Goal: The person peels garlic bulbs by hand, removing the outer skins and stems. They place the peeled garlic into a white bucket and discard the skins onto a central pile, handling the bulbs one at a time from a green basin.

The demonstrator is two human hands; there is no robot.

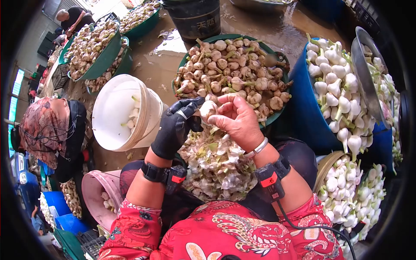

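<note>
Head view: left hand [178, 125] and right hand [238, 122] hold garlic bulb [208, 110], axis unclear.

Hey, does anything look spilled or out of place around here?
Slightly: the floor looks wet, with stray scraps loose near the black bucket. Also, the left hand is gloved while the right hand is bare, which looks mismatched.

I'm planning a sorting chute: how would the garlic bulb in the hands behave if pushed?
The bulb would probably roll, its sides being rounded. It looks firm rather than floppy. Its skin may shed, judging by the papery peelings heaped below.
</note>
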